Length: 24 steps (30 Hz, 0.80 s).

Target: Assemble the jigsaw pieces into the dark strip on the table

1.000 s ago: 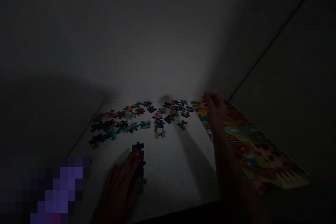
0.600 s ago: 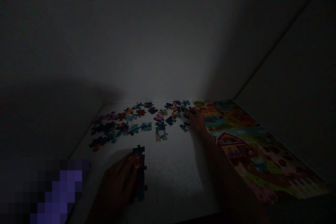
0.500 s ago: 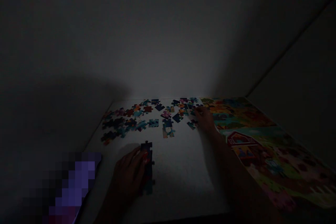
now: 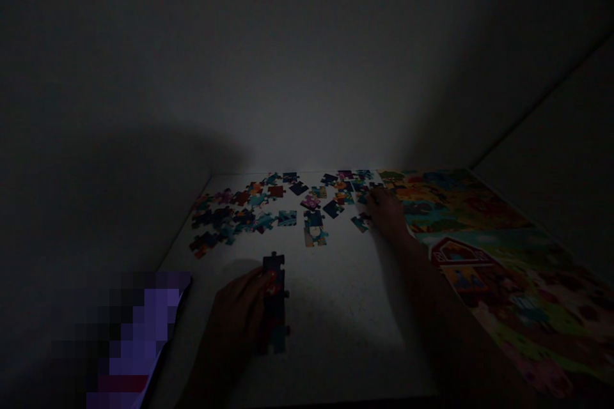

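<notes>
In dim light, my left hand [image 4: 240,307] lies at the left side of a joined strip of dark puzzle pieces [image 4: 275,307]. Its fingers are stretched out and rest on the strip; the thumb is hidden. My right hand [image 4: 387,211] reaches to the back right of the white table [image 4: 345,294]. Its fingers are bent together over loose puzzle pieces [image 4: 359,192], and what lies between the fingertips is too dark to make out. A small teal piece [image 4: 361,223] lies just left of that hand. Two joined pieces [image 4: 315,230] with a pale figure sit mid-table.
Several loose pieces [image 4: 235,220] are heaped at the back left. Colourful picture sheets or finished puzzles, one with a red barn [image 4: 460,252], cover the right side. A wall [image 4: 297,77] rises behind the table. A blurred purple screen-like patch [image 4: 139,332] is at lower left.
The view has shifted slightly, so the table appears a little further right and up. The left hand has slid slightly leftward off the strip. The right hand stays by the same pieces.
</notes>
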Motion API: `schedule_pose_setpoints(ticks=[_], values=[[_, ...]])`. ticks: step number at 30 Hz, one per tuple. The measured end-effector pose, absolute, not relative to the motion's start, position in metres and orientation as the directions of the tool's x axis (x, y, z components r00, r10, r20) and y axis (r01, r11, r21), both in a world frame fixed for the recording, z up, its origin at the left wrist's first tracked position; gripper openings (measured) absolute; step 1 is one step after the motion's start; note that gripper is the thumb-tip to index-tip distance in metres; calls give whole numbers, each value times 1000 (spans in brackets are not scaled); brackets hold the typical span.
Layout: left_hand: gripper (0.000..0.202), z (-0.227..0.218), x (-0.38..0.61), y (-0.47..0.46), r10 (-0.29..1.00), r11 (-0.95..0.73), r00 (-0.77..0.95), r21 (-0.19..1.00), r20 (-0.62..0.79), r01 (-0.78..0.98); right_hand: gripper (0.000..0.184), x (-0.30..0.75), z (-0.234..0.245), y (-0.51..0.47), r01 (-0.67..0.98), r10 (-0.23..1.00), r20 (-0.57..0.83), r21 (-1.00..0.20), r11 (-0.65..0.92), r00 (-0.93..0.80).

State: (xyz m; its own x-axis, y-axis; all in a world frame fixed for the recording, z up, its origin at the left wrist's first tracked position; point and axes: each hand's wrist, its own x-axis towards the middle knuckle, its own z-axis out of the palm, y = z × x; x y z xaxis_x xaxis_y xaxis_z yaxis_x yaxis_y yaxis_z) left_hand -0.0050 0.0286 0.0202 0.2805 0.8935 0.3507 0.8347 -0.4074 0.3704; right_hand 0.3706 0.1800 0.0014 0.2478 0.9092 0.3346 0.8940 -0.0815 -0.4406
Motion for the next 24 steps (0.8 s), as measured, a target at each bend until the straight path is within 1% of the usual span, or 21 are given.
schedule_pose_setpoints(ticks=[4, 11, 16, 21, 24], values=[[36, 20, -3, 28, 883, -434, 311, 357, 352, 827, 33, 373, 0, 182, 896, 914, 335, -440, -61, 227], [37, 11, -2, 28, 851, -477, 371, 254, 372, 841, 34, 368, 5, 179, 898, 932, 297, -435, -61, 207], [41, 4, -4, 30, 856, -473, 375, 248, 354, 845, 35, 364, 8, 177, 887, 931, 304, -459, -45, 204], [40, 1, -6, 31, 827, -508, 389, 242, 406, 827, 36, 360, 10, 175, 897, 936, 322, -442, 13, 145], [41, -1, -8, 32, 829, -503, 395, 220, 395, 836, 36, 358, 12, 174, 897, 942, 308, -441, 16, 135]])
